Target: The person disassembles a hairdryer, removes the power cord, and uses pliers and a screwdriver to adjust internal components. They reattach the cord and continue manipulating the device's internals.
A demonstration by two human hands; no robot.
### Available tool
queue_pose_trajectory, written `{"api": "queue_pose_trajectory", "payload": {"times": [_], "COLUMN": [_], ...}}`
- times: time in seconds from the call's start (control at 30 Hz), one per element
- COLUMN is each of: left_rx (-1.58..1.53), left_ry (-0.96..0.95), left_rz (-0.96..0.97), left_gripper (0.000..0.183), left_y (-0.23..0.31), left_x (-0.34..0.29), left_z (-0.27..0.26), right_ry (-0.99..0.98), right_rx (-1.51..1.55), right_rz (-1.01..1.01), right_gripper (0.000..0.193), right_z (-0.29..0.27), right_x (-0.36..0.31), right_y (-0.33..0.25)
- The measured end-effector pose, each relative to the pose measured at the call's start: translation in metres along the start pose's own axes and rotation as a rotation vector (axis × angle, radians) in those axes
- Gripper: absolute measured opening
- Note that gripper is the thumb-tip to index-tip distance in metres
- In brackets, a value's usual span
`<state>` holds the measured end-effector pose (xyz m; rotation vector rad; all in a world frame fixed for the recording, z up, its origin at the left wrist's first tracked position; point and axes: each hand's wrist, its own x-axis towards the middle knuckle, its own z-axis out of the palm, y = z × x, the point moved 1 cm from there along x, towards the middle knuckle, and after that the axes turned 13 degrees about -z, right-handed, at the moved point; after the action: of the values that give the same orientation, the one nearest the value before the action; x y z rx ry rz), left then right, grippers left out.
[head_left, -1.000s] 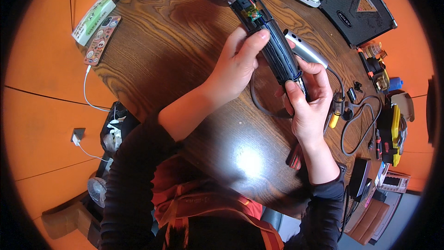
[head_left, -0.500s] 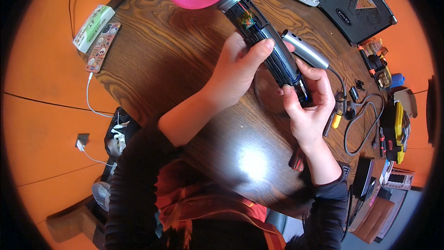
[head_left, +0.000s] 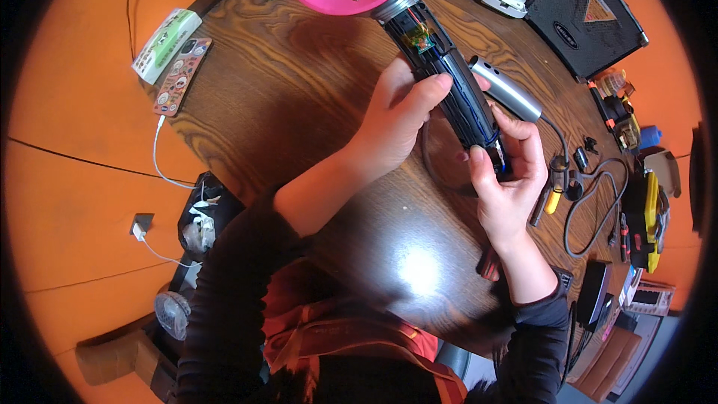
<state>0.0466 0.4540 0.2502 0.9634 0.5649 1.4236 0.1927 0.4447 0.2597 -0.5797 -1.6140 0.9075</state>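
Note:
Both my hands hold a hair dryer [head_left: 460, 97] with a pink ring-shaped head and a bare black handle, tilted above the table. A small circuit board shows through a gap near the top of the handle. Wrapped round the middle of the handle, my left hand [head_left: 404, 108] has its thumb lying along the front. My right hand [head_left: 512, 179] grips the lower end between thumb and fingers, where some wiring is exposed. Just behind the handle, a silver tubular casing [head_left: 508, 91] lies on the table with a cable running from its end.
On the wooden table [head_left: 269, 90] at left lie a phone [head_left: 182, 78] on a charging cable and a green-white box [head_left: 164, 41]. A black speaker [head_left: 587, 19] stands far right. Coiled cable [head_left: 591, 217] and a yellow-tipped tool [head_left: 552, 200] lie at right. A bin [head_left: 206, 213] stands left.
The whole view has shifted slightly, so everything sits a little further right. Both hands keep their grip on the hair dryer, with hardly any other movement.

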Motion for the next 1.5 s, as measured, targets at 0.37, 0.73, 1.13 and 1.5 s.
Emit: {"api": "queue_pose_trajectory", "payload": {"times": [0.37, 0.73, 1.13, 1.5], "left_rx": [-0.035, -0.056, 0.123, 0.232], "left_ry": [-0.02, -0.001, -0.145, -0.048], "left_rz": [-0.08, -0.009, 0.03, -0.083], "left_gripper": [0.036, 0.032, 0.041, 0.041], "left_y": [-0.001, -0.003, 0.004, -0.009], "left_x": [0.002, 0.003, 0.003, 0.006], "left_z": [0.0, -0.001, 0.0, 0.003], "right_ry": [-0.018, -0.013, 0.005, -0.078], "right_rx": [-0.061, -0.049, -0.077, -0.148], "right_rz": [-0.01, -0.027, -0.079, -0.081], "right_gripper": [0.036, 0.035, 0.035, 0.032], "right_z": [-0.001, -0.001, -0.001, -0.004], "right_x": [0.002, 0.003, 0.002, 0.003], "right_y": [0.003, 0.001, 0.005, 0.006]}}
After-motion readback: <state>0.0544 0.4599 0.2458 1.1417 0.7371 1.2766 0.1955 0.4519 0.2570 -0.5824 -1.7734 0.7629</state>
